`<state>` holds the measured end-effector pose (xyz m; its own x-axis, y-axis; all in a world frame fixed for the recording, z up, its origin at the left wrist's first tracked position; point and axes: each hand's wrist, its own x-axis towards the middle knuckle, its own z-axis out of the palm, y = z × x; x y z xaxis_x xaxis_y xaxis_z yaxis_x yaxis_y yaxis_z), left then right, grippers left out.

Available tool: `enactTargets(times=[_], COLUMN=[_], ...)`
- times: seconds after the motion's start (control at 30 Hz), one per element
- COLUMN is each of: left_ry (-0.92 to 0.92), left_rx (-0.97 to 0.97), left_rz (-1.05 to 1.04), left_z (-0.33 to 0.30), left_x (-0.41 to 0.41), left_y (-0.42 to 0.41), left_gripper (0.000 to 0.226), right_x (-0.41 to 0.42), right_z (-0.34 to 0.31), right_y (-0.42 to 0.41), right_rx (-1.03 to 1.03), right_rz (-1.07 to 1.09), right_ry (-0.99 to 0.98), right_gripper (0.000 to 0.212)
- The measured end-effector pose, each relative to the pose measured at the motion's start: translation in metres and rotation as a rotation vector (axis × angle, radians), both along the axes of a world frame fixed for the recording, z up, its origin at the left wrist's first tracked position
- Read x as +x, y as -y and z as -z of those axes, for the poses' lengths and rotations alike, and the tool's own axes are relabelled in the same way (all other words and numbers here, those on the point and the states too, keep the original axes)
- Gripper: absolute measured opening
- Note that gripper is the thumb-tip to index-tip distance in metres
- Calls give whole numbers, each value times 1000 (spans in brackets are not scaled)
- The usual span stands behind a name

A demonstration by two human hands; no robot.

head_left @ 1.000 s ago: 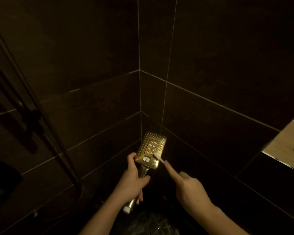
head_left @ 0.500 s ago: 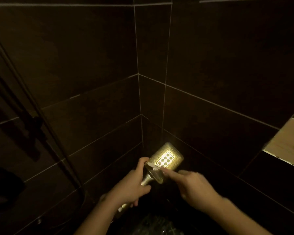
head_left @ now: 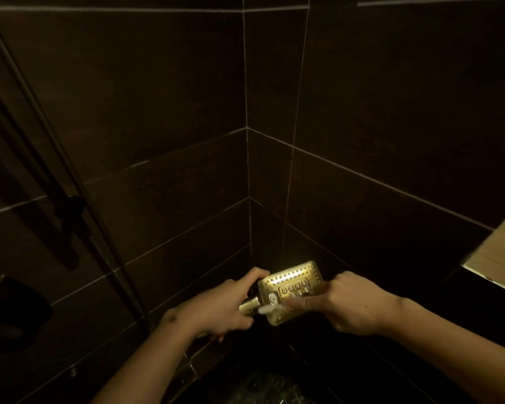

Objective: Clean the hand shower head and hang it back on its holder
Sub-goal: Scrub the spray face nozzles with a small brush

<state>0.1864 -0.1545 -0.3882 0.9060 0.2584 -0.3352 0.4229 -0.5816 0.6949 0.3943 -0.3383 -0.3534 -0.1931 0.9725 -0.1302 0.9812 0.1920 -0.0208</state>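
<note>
The left hand point(head_left: 216, 309) grips the shower head's point(head_left: 292, 290) handle, while the right hand point(head_left: 352, 306) pinches a small white swab point(head_left: 270, 309) against its face.

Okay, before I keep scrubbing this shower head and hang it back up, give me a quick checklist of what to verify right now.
1. Left hand gripping the handle: ok, fingers wrapped around it.
2. Shower head nozzle face turned toward you: ok, the nozzle rows show.
3. Right hand holding the small white-tipped tool against the face: ok, though blurred.
4. Nozzles clean: cannot tell, too dim and too small.
5. Rail on the left wall reachable for hanging: ok, in view.
6. Holder on the rail free: cannot tell, it is only a dark shape.
</note>
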Motion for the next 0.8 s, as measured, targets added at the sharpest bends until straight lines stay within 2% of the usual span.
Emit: enactTargets(times=[0.13,0.27,0.33,0.4,0.47,0.53,0.6,0.63,0.73,0.8], left_ry=[15,59,92,140,192,209,212,215,229,233], left_rx=[-21,-54,-78,-146,-192,-204,-228,-240,-249,-236], left_rz=[-24,-72,-123,-212,-287,-325,-355,-365,-391,-402], left_z=[-3,0,5,11,19,28,34,35,35,36], left_x=[-1,-3,-5,-5,-2,2,5,5,7,9], left_y=[2,2,7,16,25,32,37,40,45,48], left_gripper=[86,85,84,83,84,85,85,84,82,82], right_x=[13,5,11,19,12,-14,-34,-31,-5,-6], right_z=[-3,4,12,16,27,42,53,56,54,53], right_y=[-8,1,7,11,13,16,19,19,15,17], right_rx=[78,-33,72,213,267,238,202,237,358,330], right_rz=[63,-21,93,341,522,499,407,432,665,596], right_ry=[56,77,42,-60,-162,-259,-283,-278,-261,-259], right_gripper=[71,69,71,72,79,84,72,72,92,89])
